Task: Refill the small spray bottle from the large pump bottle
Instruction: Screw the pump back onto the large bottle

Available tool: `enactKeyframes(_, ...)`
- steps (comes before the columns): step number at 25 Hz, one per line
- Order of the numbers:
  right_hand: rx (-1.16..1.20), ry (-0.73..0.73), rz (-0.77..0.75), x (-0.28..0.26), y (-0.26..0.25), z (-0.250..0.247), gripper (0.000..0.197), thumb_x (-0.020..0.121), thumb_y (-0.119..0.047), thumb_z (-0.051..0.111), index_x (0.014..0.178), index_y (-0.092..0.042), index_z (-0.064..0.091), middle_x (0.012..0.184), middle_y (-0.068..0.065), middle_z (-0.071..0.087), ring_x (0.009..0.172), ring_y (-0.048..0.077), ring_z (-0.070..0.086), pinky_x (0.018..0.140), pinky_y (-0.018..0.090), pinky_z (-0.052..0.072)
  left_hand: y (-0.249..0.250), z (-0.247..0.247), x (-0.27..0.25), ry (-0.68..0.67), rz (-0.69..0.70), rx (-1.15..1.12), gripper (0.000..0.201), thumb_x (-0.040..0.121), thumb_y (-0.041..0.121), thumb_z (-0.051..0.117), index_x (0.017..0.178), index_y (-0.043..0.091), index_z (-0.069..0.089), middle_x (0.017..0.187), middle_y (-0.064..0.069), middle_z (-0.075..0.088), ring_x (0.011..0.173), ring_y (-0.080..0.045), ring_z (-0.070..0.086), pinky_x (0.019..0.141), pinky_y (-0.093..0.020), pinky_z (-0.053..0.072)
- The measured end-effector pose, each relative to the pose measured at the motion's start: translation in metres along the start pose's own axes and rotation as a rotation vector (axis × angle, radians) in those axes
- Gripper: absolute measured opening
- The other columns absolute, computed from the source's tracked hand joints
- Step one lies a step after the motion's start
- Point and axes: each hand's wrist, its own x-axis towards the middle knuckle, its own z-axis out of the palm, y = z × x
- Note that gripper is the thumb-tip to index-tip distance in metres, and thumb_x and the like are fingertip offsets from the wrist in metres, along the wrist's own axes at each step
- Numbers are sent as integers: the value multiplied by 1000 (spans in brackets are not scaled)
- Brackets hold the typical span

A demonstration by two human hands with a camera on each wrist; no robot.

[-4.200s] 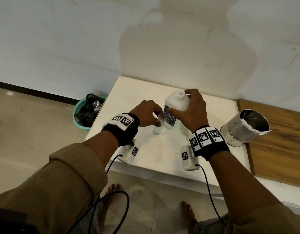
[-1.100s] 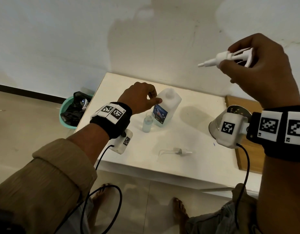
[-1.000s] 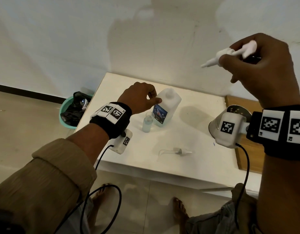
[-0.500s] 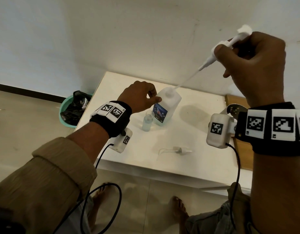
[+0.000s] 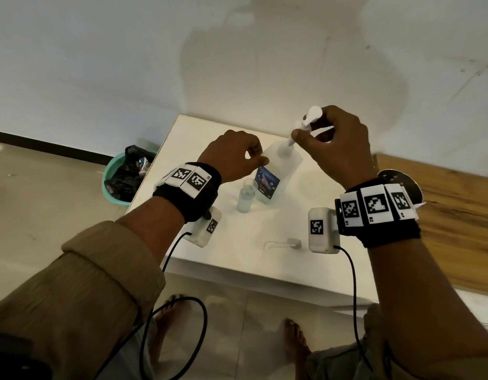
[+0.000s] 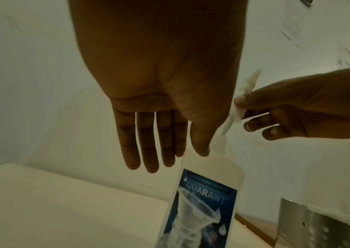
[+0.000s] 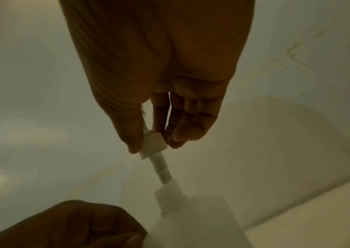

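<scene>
The large white pump bottle [image 5: 285,165] with a blue label stands on the white table [image 5: 237,250]. My right hand [image 5: 300,133] pinches the white pump head [image 5: 310,119] just above the bottle's neck. In the right wrist view the pump's stem [image 7: 162,169] enters that neck [image 7: 169,193]. My left hand [image 5: 260,157] has straight fingers, and its thumb [image 6: 200,147] touches the bottle's shoulder [image 6: 212,164]. The small clear spray bottle [image 5: 244,201] stands in front of the big bottle with a funnel [image 5: 249,183] in its mouth. Its spray cap [image 5: 292,242], with its tube, lies near the front edge.
A perforated steel canister [image 5: 399,179] stands to the right of the bottles, at the edge of a wooden board [image 5: 443,215]. A green bin with a black bag [image 5: 122,182] sits on the floor left of the table. Wrist cables hang over the table's front edge.
My right hand came down from high on the right with the pump, and its tube has slid into the big bottle's neck. The left hand stayed at the bottle.
</scene>
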Motion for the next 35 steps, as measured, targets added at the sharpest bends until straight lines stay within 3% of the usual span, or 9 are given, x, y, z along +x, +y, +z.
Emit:
enactKeyframes(3,33,-26,-1,1,9,13,31,82,-24,76,110,-17,63,98,-8,68,71,3,64,64,8,48,1,0,0,-5,0,0,25,86,48,64,97,25,69,100,10,68,84,-15,61,82,-37,52)
enactKeyframes(8,-30,-87,-42,3,18,24,34,86,-18,73,117,-16,62,106,-7,66,78,7,63,66,-1,40,2,-1,0,-9,-8,-7,24,86,46,65,100,27,69,103,12,68,84,-13,59,81,-34,50)
enactKeyframes(13,-61,-155,-21,2,25,29,22,87,-15,69,109,-17,65,112,-4,67,79,9,60,76,14,48,4,0,0,-20,-9,-34,27,84,38,71,109,29,66,109,12,67,85,-11,60,87,-36,51)
enactKeyframes(15,-44,-161,-20,1,27,30,20,87,-14,70,105,-20,66,112,-2,67,76,5,58,74,7,45,5,0,-1,-20,-4,-46,32,83,37,71,114,32,65,110,13,67,84,-12,62,87,-37,51)
enactKeyframes(18,-45,-132,18,0,28,33,23,85,-22,73,107,-18,67,106,-4,67,70,1,57,65,5,41,5,0,-1,-11,-14,-59,35,83,37,71,118,35,66,113,13,67,83,-10,62,88,-33,50)
enactKeyframes(25,-107,-149,72,-1,29,30,40,72,-48,82,95,-26,59,93,-11,64,73,12,62,68,28,48,5,-2,-3,9,-30,-90,33,84,37,71,116,41,67,117,14,67,80,-8,60,85,-28,48)
enactKeyframes(30,-69,-232,-36,2,28,18,43,78,-22,79,119,-24,64,115,-13,64,88,10,64,69,6,42,6,-1,-1,11,-2,-83,30,84,38,70,114,42,69,116,15,67,79,-8,60,87,-32,50)
enactKeyframes(33,-14,-176,-117,0,25,25,39,81,-11,72,118,-25,65,111,-15,66,86,-1,62,70,0,39,5,0,-1,14,0,-88,27,84,38,70,111,41,71,115,14,68,78,-8,61,88,-34,52)
enactKeyframes(35,-12,-137,-100,0,27,30,43,81,-17,75,121,-22,63,106,-12,67,83,-2,61,69,1,39,5,0,-1,14,0,-96,28,84,37,71,111,40,71,114,13,68,79,-9,61,88,-34,52)
